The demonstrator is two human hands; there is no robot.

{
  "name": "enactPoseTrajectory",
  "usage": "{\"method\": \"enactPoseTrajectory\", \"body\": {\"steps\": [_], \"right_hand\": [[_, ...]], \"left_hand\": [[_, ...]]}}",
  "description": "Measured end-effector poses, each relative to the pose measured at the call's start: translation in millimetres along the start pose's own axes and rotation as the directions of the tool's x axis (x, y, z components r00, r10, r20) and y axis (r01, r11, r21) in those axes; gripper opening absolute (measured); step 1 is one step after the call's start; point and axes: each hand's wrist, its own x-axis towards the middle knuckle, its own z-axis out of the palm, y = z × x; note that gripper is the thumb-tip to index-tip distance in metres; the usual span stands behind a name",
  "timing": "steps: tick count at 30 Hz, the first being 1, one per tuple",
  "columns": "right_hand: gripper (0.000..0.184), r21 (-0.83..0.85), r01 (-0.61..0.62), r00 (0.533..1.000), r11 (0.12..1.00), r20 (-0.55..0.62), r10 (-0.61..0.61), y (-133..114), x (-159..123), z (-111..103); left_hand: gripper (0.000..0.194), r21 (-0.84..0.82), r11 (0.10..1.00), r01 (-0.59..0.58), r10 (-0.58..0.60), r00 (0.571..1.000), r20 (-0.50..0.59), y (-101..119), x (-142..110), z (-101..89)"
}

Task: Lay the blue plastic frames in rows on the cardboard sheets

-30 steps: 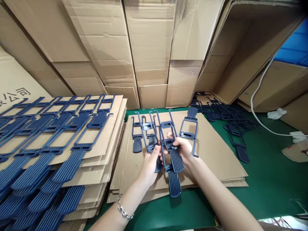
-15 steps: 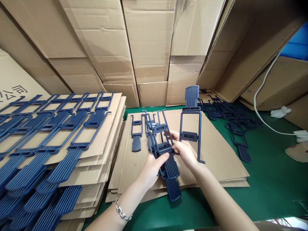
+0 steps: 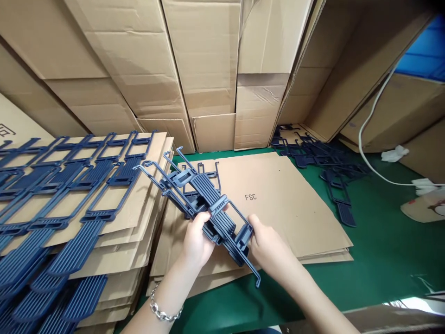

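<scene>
My left hand (image 3: 199,239) is closed around a bundle of dark blue plastic frames with ribbed paddles (image 3: 184,197), its thumb pressing on top. Across that bundle lies one more such frame (image 3: 219,204), its ribbed end pointing up and left. My right hand (image 3: 266,239) pinches this frame near its crossbar, at the hooked end. Behind the bundle, other frames (image 3: 217,174) rest on the cardboard sheets (image 3: 278,199) and are partly covered. The fingers under the bundle are hidden.
At left, a tall cardboard stack (image 3: 139,236) carries rows of the same blue frames (image 3: 114,178). A tangled heap of frames (image 3: 320,153) lies at the back right on the green table (image 3: 382,241). Cardboard boxes (image 3: 205,60) wall the back; a white cable (image 3: 368,120) hangs at right.
The single frame in my right hand has swung from upright on the right to lying across the bundle. The bundle has turned and tilted up to the left.
</scene>
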Motion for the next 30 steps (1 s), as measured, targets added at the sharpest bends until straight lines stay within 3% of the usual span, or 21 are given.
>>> {"method": "enactPoseTrajectory", "body": {"steps": [5, 8, 10, 12, 13, 14, 15, 16, 17, 18, 19, 20, 21, 22, 25, 28, 30], "right_hand": [[0.005, -0.140, -0.080, 0.996, 0.987, 0.019, 0.083, -11, 2, 10], [0.010, -0.210, -0.145, 0.989, 0.967, 0.001, 0.149, -20, -2, 17], [0.015, -0.150, -0.078, 0.994, 0.986, 0.059, 0.087, -19, -9, 14], [0.020, 0.062, 0.101, 0.979, 0.993, 0.172, -0.110, -6, -13, -3], [0.026, 0.217, 0.198, 0.950, 0.956, 0.196, -0.242, 7, -12, -18], [0.038, 0.320, 0.216, 0.927, 0.922, 0.230, -0.297, 24, -9, -36], [0.046, 0.358, 0.163, 0.928, 0.919, 0.261, -0.266, 45, -2, -57], [0.047, 0.317, 0.073, 0.979, 0.946, 0.156, -0.128, 69, 7, -77], [0.047, 0.216, -0.046, 0.999, 0.975, -0.016, 0.050, 96, 19, -96], [0.052, 0.101, -0.218, 0.939, 0.971, -0.248, 0.237, 123, 32, -112], [0.065, 0.005, -0.422, 0.817, 0.906, -0.431, 0.383, 150, 46, -123], [0.083, -0.052, -0.570, 0.715, 0.820, -0.524, 0.464, 174, 58, -130], [0.096, -0.084, -0.659, 0.664, 0.747, -0.531, 0.526, 196, 68, -132], [0.097, -0.113, -0.691, 0.670, 0.714, -0.471, 0.574, 213, 74, -130], [0.067, -0.208, -0.617, 0.751, 0.759, -0.443, 0.490, 238, 74, -115], [0.050, -0.246, -0.524, 0.827, 0.816, -0.374, 0.419, 236, 53, -112], [0.047, -0.209, -0.472, 0.865, 0.856, -0.298, 0.404, 232, 40, -127]], "left_hand": [[0.042, -0.125, 0.992, 0.034, -0.014, 0.988, 0.154, -6, 2, 0.5], [0.033, -0.035, 0.999, 0.035, -0.032, 0.994, 0.106, -5, 2, 2.5], [0.024, 0.046, 0.998, 0.035, -0.040, 0.993, 0.112, -2, -2, 3.2], [0.021, 0.078, 0.997, 0.024, -0.039, 0.980, 0.194, 1, -7, 2.7], [0.024, 0.082, 0.997, 0.012, -0.032, 0.969, 0.244, 2, -10, 2.2], [0.027, 0.087, 0.996, -0.006, -0.019, 0.958, 0.287, 2, -12, 1.5], [0.030, 0.097, 0.995, -0.027, -0.005, 0.949, 0.316, 2, -14, 0.7], [0.032, 0.114, 0.993, -0.044, 0.003, 0.941, 0.337, 2, -15, 0.0], [0.034, 0.131, 0.990, -0.056, 0.007, 0.938, 0.347, 1, -15, -0.6], [0.035, 0.147, 0.987, -0.060, 0.005, 0.938, 0.347, 0, -15, -1.1], [0.036, 0.160, 0.986, -0.051, -0.006, 0.940, 0.341, -1, -14, -1.4], [0.035, 0.170, 0.985, -0.038, -0.021, 0.943, 0.331, -2, -13, -1.6], [0.033, 0.177, 0.984, -0.025, -0.034, 0.946, 0.322, -2, -12, -1.6], [0.032, 0.182, 0.983, -0.017, -0.042, 0.948, 0.315, -2, -12, -1.3], [0.029, 0.189, 0.982, -0.016, -0.037, 0.961, 0.273, 0, -11, 1.3], [0.025, 0.200, 0.979, -0.044, 0.000, 0.977, 0.213, 2, -13, 5.4], [0.024, 0.215, 0.975, -0.057, 0.017, 0.983, 0.181, 3, -14, 8.3]]}}
